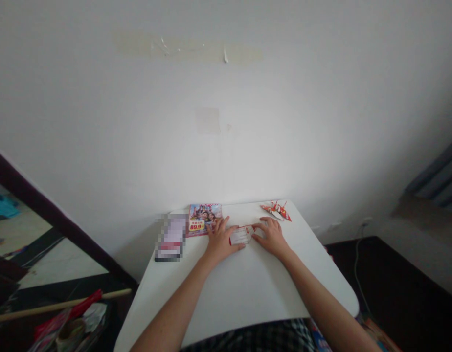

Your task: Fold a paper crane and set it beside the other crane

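Observation:
A small piece of printed paper point(240, 235), white with red parts, lies on the white table point(248, 283) between my hands. My left hand point(220, 239) is spread at its left end, thumb and index finger apart around that edge. Its other fingertips reach over the lower right of a colourful printed booklet point(204, 217) marked 89.9. At the paper's right end, my right hand point(270, 238) has curled fingers, with thumb and index fingertip on the paper. Just beyond the right hand sits a red and white folded paper crane point(277, 210).
A phone point(171, 237) with a pixelated screen lies at the table's left edge. The wall point(226, 161) rises directly behind the table. On the floor at left are a wooden stick point(116, 294) and bags; a cable point(356, 259) hangs at right.

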